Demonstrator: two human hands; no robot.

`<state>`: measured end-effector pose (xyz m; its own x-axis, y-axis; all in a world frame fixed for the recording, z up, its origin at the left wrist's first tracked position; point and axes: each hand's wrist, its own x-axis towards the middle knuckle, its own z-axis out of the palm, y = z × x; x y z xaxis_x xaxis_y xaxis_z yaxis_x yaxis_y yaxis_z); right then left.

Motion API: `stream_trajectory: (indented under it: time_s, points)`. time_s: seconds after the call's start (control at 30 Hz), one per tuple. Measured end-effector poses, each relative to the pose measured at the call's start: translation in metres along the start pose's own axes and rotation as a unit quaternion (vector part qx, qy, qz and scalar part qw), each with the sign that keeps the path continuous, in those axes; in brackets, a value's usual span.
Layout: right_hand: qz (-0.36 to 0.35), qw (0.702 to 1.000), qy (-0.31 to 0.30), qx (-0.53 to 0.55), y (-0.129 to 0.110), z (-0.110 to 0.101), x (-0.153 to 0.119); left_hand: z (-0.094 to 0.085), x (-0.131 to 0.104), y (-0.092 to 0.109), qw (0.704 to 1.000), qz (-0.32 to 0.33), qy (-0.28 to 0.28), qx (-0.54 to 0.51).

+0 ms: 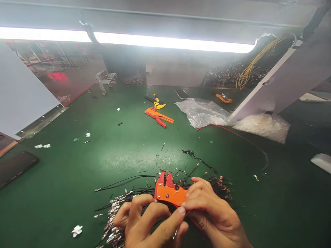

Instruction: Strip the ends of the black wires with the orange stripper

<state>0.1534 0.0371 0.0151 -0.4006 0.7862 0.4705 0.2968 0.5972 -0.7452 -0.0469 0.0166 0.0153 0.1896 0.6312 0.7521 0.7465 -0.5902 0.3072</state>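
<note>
My right hand (216, 210) is wrapped around an orange and red wire stripper (172, 194), its red jaws pointing away from me and standing apart. Thumb and forefinger of my left hand (152, 220) pinch a thin wire close beside the stripper's handle; a shiny metal terminal (175, 234) shows below those fingers. The fingertips of both hands nearly meet, so most of this wire is hidden. Under the hands lies a bundle of black wires (144, 190), with metal terminals (115, 213) at the left ends and bare copper (224, 186) at the right.
Farther back on the green table (124, 134) lie a second orange and red stripper (159, 116), a yellow and black tool (156, 102) and a clear plastic bag (204, 112). Wire scraps (162, 147) litter the middle. A dark phone-like object (18, 168) sits at left.
</note>
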Motion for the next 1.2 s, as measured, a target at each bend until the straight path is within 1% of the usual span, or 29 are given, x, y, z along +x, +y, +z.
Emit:
stream_trajectory:
  time_s: [0.1, 0.17, 0.23, 0.37, 0.47, 0.53, 0.6, 0.63, 0.7, 0.77, 0.83, 0.93, 1.0, 1.07, 1.1, 1.13, 1.2]
  points:
    - [-0.034, 0.997, 0.000, -0.068, 0.007, -0.002, -0.006, 0.004, 0.002, 0.006, 0.993, -0.104, 0.023, -0.049]
    - [-0.053, 0.990, 0.016, -0.130, 0.012, -0.002, -0.010, 0.007, 0.003, 0.011, 0.989, -0.129, 0.021, -0.076]
    - [-0.063, 0.981, 0.043, -0.178, 0.015, -0.002, -0.011, 0.010, 0.003, 0.015, 0.987, -0.135, 0.013, -0.087]
    - [-0.060, 0.972, 0.041, -0.222, 0.011, -0.005, -0.007, 0.013, 0.003, 0.016, 0.989, -0.126, -0.020, -0.076]
    - [-0.007, 0.966, 0.053, -0.254, 0.004, -0.007, -0.002, 0.008, 0.006, 0.006, 0.993, -0.112, -0.024, -0.007]
    - [0.044, 0.962, 0.040, -0.267, 0.002, -0.006, 0.000, 0.003, 0.008, -0.003, 0.995, -0.078, -0.022, 0.056]
    - [0.077, 0.955, -0.008, -0.287, 0.002, -0.005, -0.002, -0.002, 0.011, -0.013, 0.994, -0.003, -0.021, 0.107]
    - [0.078, 0.947, -0.032, -0.309, 0.002, -0.003, -0.004, -0.003, 0.012, -0.017, 0.992, 0.011, -0.015, 0.125]
    - [0.048, 0.926, -0.063, -0.369, 0.004, -0.001, -0.009, -0.004, 0.014, -0.021, 0.991, 0.011, -0.002, 0.134]
    - [0.002, 0.903, -0.068, -0.425, 0.005, -0.001, -0.014, -0.003, 0.016, -0.022, 0.992, -0.013, 0.011, 0.124]
    - [-0.041, 0.885, -0.069, -0.458, 0.004, -0.004, -0.016, -0.003, 0.017, -0.021, 0.992, -0.031, 0.016, 0.118]
    - [-0.059, 0.870, -0.074, -0.483, 0.001, -0.009, -0.014, -0.005, 0.019, -0.022, 0.992, -0.035, 0.024, 0.123]
    - [-0.042, 0.878, -0.081, -0.470, -0.001, -0.010, -0.013, -0.006, 0.020, -0.023, 0.991, -0.037, 0.031, 0.123]
    - [-0.018, 0.895, -0.084, -0.437, -0.001, -0.009, -0.013, -0.006, 0.021, -0.023, 0.992, -0.041, 0.034, 0.116]
    - [0.006, 0.906, -0.089, -0.415, -0.001, -0.008, -0.014, -0.006, 0.022, -0.023, 0.992, -0.044, 0.035, 0.111]
    - [0.046, 0.915, -0.097, -0.388, 0.000, -0.008, -0.015, -0.005, 0.022, -0.022, 0.992, -0.051, 0.038, 0.105]
    - [0.168, 0.927, -0.121, -0.312, 0.000, -0.011, -0.017, -0.004, 0.024, -0.019, 0.992, -0.072, 0.044, 0.091]
